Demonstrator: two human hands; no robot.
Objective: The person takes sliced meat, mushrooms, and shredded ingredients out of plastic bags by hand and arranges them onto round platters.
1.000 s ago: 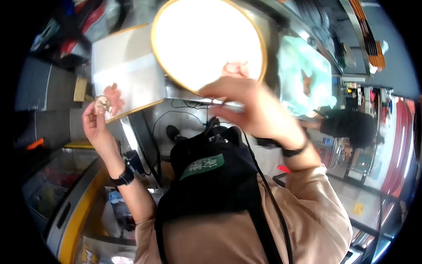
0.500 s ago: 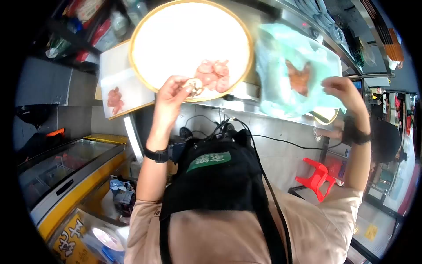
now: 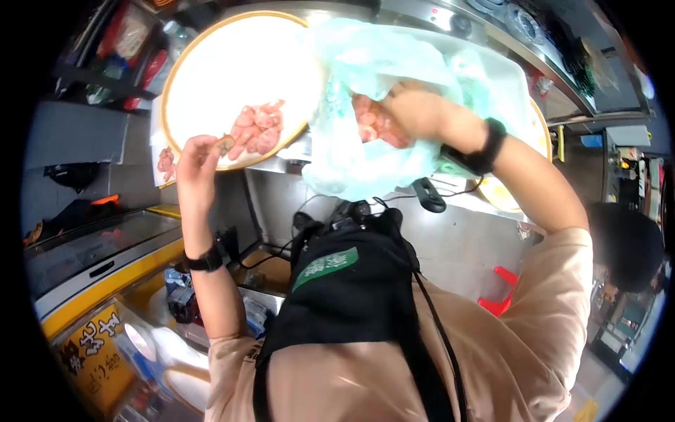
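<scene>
The right hand has been inserted into the green plastic bag, placing raw meat within reach; its grip cannot be determined. A small brownish piece is pinched in the left hand, beside the round tray.

Red plastic stool on grey tiled floor, right side. Yellow-trimmed glass-top freezer at left, yellow sign with black characters below it. Person in black far right. Clear bottle upper left.
</scene>
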